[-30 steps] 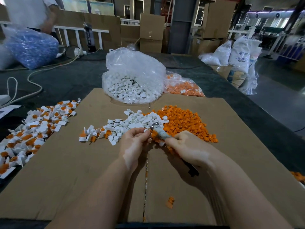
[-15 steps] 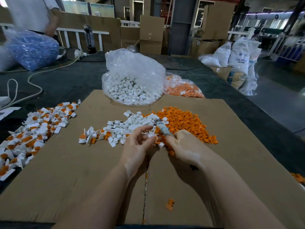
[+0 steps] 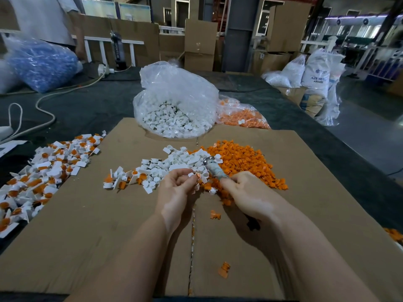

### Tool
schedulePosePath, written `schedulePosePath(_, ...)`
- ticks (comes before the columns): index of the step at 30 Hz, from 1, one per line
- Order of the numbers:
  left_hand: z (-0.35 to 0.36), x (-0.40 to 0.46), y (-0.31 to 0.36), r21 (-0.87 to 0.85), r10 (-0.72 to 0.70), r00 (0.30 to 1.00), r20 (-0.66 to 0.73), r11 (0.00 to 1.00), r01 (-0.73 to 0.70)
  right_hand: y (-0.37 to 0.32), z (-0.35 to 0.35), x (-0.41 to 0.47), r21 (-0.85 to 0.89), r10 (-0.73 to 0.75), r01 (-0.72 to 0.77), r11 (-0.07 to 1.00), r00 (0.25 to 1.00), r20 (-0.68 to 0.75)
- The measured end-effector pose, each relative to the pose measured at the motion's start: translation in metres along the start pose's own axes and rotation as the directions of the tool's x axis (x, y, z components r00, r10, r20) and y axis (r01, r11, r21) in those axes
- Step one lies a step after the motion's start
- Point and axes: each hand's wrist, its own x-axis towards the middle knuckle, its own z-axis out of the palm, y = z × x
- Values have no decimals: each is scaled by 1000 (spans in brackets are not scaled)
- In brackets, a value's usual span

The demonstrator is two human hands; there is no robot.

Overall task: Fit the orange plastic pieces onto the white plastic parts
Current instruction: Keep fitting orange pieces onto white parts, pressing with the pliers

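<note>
On the cardboard sheet [image 3: 76,247] lie a heap of loose white plastic parts [image 3: 174,162] and, to its right, a heap of orange plastic pieces [image 3: 244,162]. My left hand [image 3: 174,192] pinches a small white part with an orange piece in it [image 3: 197,175] at the near edge of the white heap. My right hand [image 3: 246,192] grips a taped metal-tipped tool [image 3: 213,168], its tip pointing up and left, close to that part. Two stray orange pieces [image 3: 214,214] lie near my wrists.
A pile of fitted white-and-orange parts [image 3: 43,171] lies at the left. An open clear bag of white parts [image 3: 174,110] and a bag of orange pieces [image 3: 242,116] stand behind the heaps. Cables [image 3: 43,101], a blue bag [image 3: 41,62] and a person [image 3: 48,20] are at far left.
Both hands have stayed at the near edge of the heaps; the tool's tip has shifted slightly away from me. My left fingers have closed round the small part.
</note>
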Motion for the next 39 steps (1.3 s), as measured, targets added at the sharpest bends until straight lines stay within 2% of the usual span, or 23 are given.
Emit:
schedulePosePath(4, 1, 3, 3, -69, -57, 998, -1, 996, 56, -6, -2, -5, 21, -26, 24, 999, 995, 93)
schedulePosePath(10, 3, 4, 7, -92, -97, 995, -9, 991, 96, -9, -6, -5, 12, -17, 16, 1000, 990, 142)
schedulePosePath(22, 4, 5, 8, -92, -79, 996, -42, 993, 75, -10, -6, -3, -39, -46, 56, 998, 978, 206)
schedulePosePath(30, 4, 3, 9, -52, -95, 992, -78, 994, 91, -7, 5, 3, -110, -37, 50, 993, 993, 115)
schedulePosePath(39, 3, 0, 10, -95, -108, 990, -93, 991, 99, 2, 19, 3, -122, -48, 46, 991, 999, -18)
